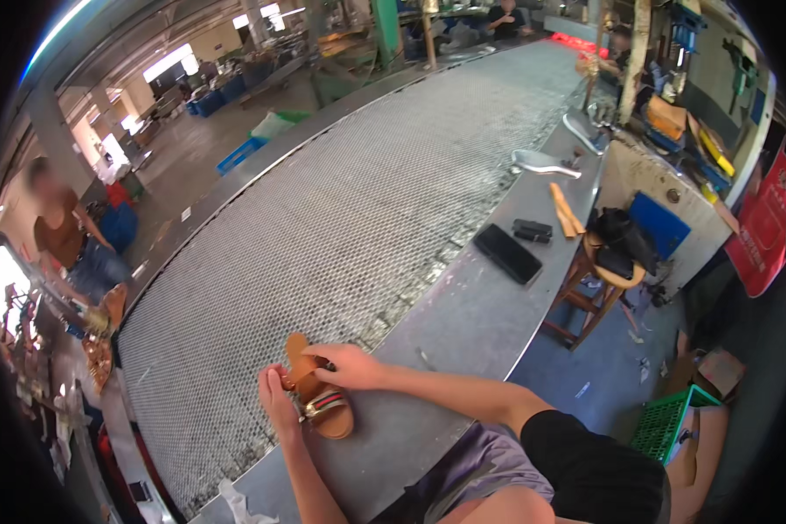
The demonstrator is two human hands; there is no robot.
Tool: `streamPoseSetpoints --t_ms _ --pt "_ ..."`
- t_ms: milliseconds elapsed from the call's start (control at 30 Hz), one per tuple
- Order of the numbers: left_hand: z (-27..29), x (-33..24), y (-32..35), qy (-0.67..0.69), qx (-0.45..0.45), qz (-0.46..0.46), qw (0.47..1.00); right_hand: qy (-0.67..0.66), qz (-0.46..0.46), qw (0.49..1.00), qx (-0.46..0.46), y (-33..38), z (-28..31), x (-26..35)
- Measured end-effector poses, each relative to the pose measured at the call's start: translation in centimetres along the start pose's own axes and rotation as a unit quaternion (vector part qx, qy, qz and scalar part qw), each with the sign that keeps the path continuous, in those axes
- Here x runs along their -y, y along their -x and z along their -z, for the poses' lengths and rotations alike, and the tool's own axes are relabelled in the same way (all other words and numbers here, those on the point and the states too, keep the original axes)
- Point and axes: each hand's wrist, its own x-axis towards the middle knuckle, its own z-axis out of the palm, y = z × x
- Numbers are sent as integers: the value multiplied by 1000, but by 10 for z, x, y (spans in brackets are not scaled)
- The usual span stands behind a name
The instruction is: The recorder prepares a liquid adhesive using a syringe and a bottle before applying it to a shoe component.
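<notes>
Apparently for steadiness, I am gripping the brown sandal (327, 407) two-handed, my right hand (351, 365) closing on its far part, my left hand (279, 403) pinching its left side.

No text can be read. Pale printing is seen on the red hanging banner (760, 234) near the right edge; lettering-like marks are set along its lower part. These are rendered too small, tilted and blurred for any word or number to be made out.
</notes>
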Motion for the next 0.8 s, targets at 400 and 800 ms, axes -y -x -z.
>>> streamPoseSetpoints --t_ms 400,800 --pt "-22 2 5 369 28 79 926 -338 7 935 109 1 11 19" --pt "-24 -2 -10 448 -90 37 889 -52 -3 997 -54 4 10 37"
